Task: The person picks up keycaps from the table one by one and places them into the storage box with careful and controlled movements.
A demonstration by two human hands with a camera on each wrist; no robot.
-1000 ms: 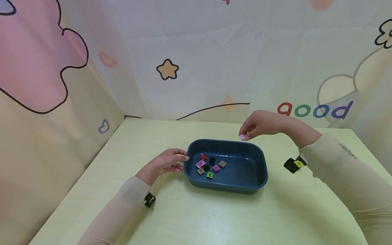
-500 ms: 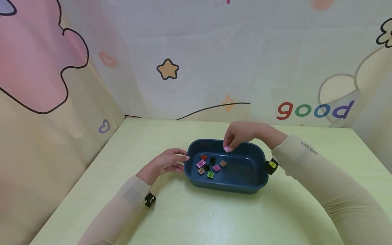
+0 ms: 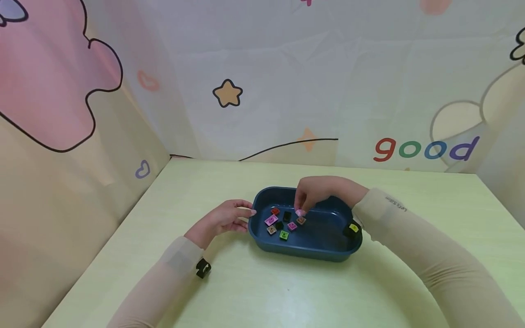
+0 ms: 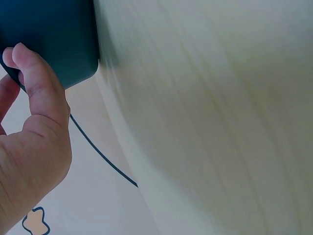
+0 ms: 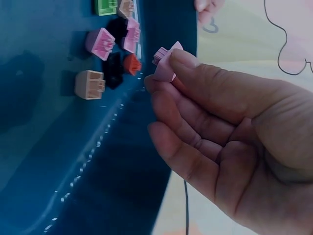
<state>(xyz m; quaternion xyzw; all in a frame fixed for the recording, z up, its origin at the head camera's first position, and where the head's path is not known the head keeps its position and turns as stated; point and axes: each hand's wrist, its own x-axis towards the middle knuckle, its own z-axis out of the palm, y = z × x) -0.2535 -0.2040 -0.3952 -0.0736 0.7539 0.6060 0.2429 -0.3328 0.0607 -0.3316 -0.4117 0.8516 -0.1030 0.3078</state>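
Between thumb and index finger, my right hand (image 3: 316, 192) pinches a pale pink keycap (image 5: 168, 61); its stem shows in the right wrist view. That hand is over the dark blue plastic basin (image 3: 328, 255), just above a beige keycap (image 3: 301, 221). My left hand (image 3: 226, 216) holds the basin's left end, with the thumb at the rim and the other fingers along the outside. Loose keycaps lie in the basin's left half: a red one (image 3: 275, 211), a green one (image 3: 284, 235), a larger pink one (image 3: 271, 220), a smaller pink one (image 3: 292, 226), and several black and beige ones.
The basin stands on a pale yellow-green table (image 3: 262, 296). A printed cloth backdrop (image 3: 279, 91) rises behind and to the left of the table. Each wrist wears a black strap mount, with the right one (image 3: 352, 229) over the basin's right end.
My right hand has moved left and down from behind the basin's far right rim to low over the keycaps, still pinching the pink keycap. The left hand has stayed at the rim.
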